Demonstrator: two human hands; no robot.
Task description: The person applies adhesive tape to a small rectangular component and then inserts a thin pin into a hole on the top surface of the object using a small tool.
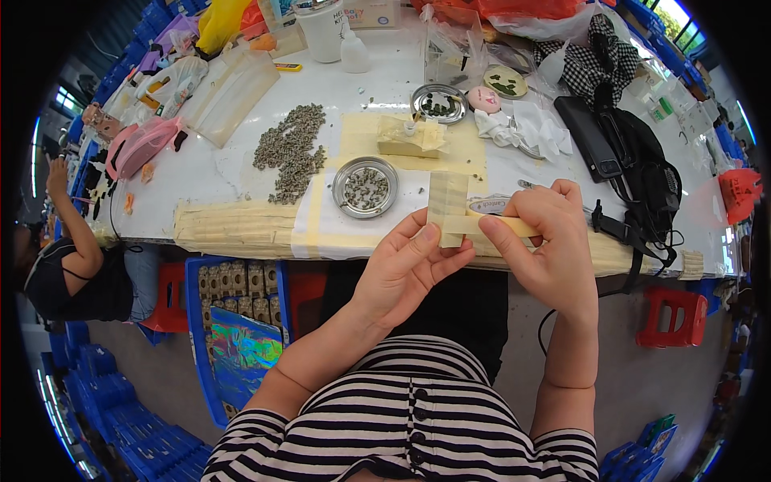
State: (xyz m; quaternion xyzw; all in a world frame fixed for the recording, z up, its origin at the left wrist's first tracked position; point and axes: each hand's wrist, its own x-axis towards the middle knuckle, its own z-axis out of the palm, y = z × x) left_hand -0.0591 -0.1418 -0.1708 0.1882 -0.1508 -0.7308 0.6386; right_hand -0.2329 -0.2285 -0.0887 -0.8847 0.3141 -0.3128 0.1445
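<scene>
My left hand point(405, 261) pinches a pale yellow, tape-covered flat piece point(448, 197) upright between thumb and fingers, just over the table's front edge. A pale yellow strip of tape point(472, 225) crosses its lower part. The strip's other end runs into my right hand point(554, 237), whose thumb and curled fingers close on it. Behind the strip, a label with an oval print point(488, 205) shows, partly covered by my right hand. A round metal dish point(365, 186) with small grey parts stands to the left of the piece.
A heap of small grey parts point(293, 149) lies left of the dish. Behind it are a taped block point(411, 136) and another metal dish point(439, 104). A black bag point(642, 161) lies right. Below left is a blue crate point(197, 321); a person point(84, 269) sits farther left.
</scene>
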